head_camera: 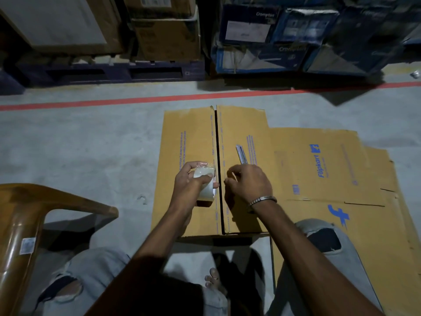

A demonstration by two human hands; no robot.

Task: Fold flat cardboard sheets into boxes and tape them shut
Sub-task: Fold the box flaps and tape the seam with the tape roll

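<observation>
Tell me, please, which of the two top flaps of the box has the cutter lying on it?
The flap right of the seam: the cutter lies on it just beyond the right hand. The left flap bears none.

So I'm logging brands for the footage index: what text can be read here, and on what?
"Flipkart": blue print on the flat cardboard sheet.
"Crompton": upper blue carton.
"Crompton", blurred: lower blue carton.
Small blue lines along the folded box flaps: too small.
Chair sticker: unreadable.
</observation>
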